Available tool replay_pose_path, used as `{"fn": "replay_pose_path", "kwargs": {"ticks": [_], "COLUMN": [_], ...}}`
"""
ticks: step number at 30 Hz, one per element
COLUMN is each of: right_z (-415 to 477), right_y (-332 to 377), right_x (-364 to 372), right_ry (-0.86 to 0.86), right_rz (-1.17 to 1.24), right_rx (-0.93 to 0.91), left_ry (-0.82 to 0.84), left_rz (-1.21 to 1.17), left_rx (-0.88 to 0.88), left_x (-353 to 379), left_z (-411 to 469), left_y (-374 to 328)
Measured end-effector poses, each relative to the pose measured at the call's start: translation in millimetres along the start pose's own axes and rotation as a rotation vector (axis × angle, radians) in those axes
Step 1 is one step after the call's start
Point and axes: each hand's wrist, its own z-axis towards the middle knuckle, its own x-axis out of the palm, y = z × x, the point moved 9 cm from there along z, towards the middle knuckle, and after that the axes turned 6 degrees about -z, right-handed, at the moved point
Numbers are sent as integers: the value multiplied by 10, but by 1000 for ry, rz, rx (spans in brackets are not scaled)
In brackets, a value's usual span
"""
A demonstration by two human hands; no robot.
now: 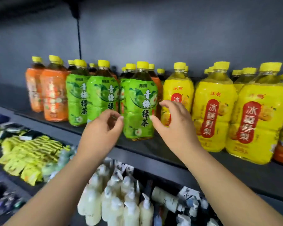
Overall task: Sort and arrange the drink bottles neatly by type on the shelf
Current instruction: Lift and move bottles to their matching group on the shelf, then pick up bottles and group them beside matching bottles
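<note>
Dark shelf (153, 149): green bottle (140, 101) upright.

A dark grey shelf (137, 149) carries upright yellow-capped bottles. A green-labelled bottle (140, 101) stands between the left grip (103, 128) and the right grip (171, 123). More green bottles (88, 95) and orange bottles (54, 95) stand left of the left grip, and yellow bottles (216, 108) stand right of the right grip.

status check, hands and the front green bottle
Left hand and right hand both open, flanking front green bottle. Bottle upright on shelf, not gripped. Yellow bottle close behind right hand.
</note>
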Motion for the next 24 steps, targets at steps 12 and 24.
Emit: {"fn": "replay_pose_path", "kwargs": {"ticks": [12,24], "right_z": [144,53], "right_y": [-167,70], "right_x": [930,969], "right_ry": [-50,-74], "right_rz": [271,136], "right_rx": [627,717], "left_ry": [77,28], "left_rz": [-6,-154], "left_rx": [22,282], "left_x": [-389,-105], "left_z": [658,1004], "left_y": [1044,896]}}
